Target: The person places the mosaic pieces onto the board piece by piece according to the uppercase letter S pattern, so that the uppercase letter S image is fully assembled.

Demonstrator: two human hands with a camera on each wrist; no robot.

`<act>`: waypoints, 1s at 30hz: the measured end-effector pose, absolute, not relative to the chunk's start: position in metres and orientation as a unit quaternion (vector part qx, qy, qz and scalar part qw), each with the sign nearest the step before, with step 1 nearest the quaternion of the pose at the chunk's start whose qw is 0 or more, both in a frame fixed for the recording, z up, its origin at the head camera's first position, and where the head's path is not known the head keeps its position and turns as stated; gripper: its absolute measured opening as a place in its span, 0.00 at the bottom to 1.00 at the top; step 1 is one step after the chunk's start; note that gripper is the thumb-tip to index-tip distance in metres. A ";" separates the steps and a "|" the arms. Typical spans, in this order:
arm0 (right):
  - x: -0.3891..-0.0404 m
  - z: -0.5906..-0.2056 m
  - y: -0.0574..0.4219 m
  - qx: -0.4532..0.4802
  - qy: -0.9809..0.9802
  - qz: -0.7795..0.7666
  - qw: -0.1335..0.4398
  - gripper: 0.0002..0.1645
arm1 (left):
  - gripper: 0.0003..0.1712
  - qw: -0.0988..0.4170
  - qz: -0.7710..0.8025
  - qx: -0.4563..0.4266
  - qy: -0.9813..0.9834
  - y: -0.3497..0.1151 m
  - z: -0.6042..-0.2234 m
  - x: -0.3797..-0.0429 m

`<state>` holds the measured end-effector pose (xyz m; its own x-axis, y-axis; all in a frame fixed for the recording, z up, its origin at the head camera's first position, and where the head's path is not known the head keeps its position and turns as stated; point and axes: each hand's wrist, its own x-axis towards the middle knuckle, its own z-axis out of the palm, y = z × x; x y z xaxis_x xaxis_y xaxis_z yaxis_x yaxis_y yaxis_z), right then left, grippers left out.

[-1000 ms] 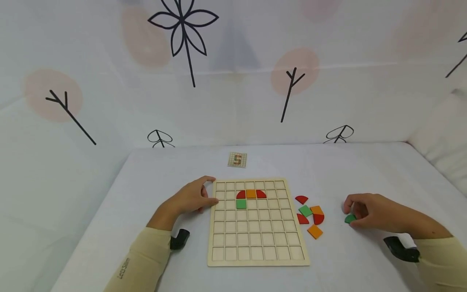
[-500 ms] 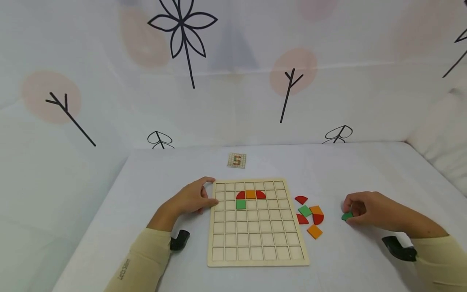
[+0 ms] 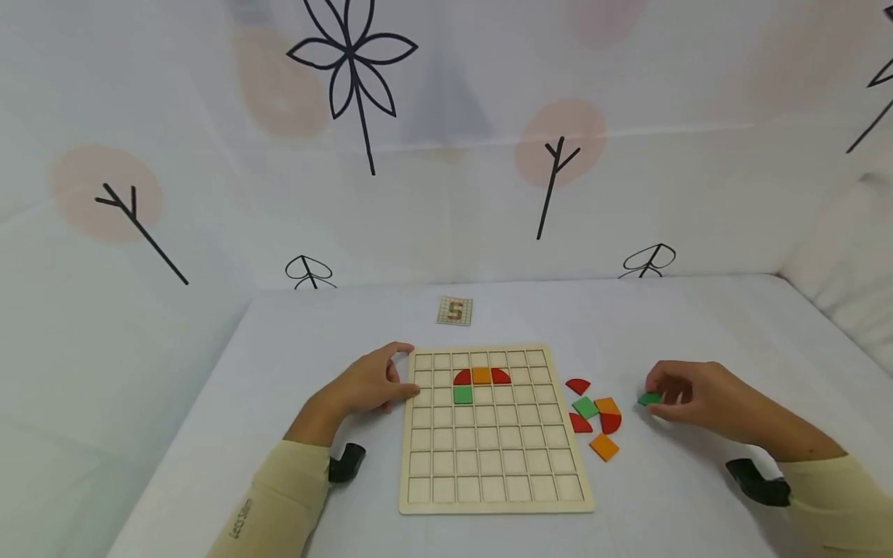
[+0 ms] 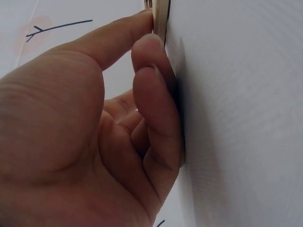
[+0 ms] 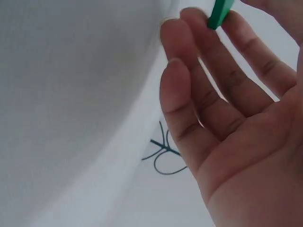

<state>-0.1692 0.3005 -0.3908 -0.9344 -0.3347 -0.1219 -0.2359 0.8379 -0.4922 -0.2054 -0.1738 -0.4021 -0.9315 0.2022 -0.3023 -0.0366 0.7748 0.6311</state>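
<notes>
My left hand (image 3: 367, 378) rests at the left side of a wooden grid board (image 3: 486, 439), its index finger at the top left corner and its thumb on the edge. In the left wrist view, the other fingers curl by the white cloth. Two red quarter-circle tiles (image 3: 463, 377) flank an orange square tile (image 3: 481, 376) in one row of the board, with a green square tile (image 3: 463, 395) under the left one. Right of the board, my right hand (image 3: 691, 391) pinches a green tile (image 3: 650, 398) between thumb and fingers. Only part of this tile (image 5: 219, 15) shows in the right wrist view.
Several loose red, orange and green tiles (image 3: 604, 446) lie just right of the board. Behind the board is a small card (image 3: 455, 311) printed with an S-like pattern on a grid. A white cloth (image 3: 698, 318) covers the table, and a patterned sheet (image 3: 446, 209) hangs behind.
My right hand has moved left and slightly away from me, carrying the green tile from the cloth. My left hand stays at the board's edge.
</notes>
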 end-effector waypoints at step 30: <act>-0.188 -0.364 0.187 -0.232 0.896 -0.379 0.004 0.15 | 0.42 0.176 0.340 0.047 0.923 -0.173 -0.401 -0.205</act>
<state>-0.1875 0.1867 -0.3635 -0.8923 -0.4187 0.1685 -0.4126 0.6055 -0.6805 -0.2051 -0.1729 -0.4013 -0.9334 0.2061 -0.2937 -0.0335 0.7649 0.6433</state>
